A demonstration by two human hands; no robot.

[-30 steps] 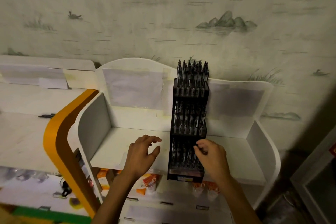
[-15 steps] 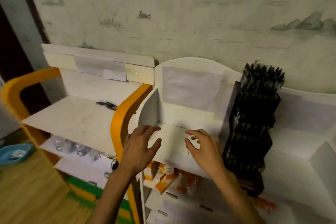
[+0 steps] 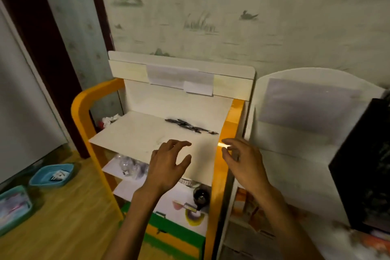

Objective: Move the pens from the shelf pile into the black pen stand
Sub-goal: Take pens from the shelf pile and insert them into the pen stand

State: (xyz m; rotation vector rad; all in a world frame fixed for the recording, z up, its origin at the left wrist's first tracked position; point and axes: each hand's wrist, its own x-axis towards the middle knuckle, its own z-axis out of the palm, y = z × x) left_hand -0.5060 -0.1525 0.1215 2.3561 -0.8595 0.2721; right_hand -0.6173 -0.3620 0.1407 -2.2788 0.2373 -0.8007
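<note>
Both hands, left (image 3: 168,164) and right (image 3: 242,162), hovered empty and loose-fingered near the shelf (image 3: 135,135), reaching for the pens (image 3: 191,127) at its far right; the stand (image 3: 363,167) waited right

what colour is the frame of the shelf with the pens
Orange, glossy, around the white shelf holding the pens; clearest in the head view.
</note>
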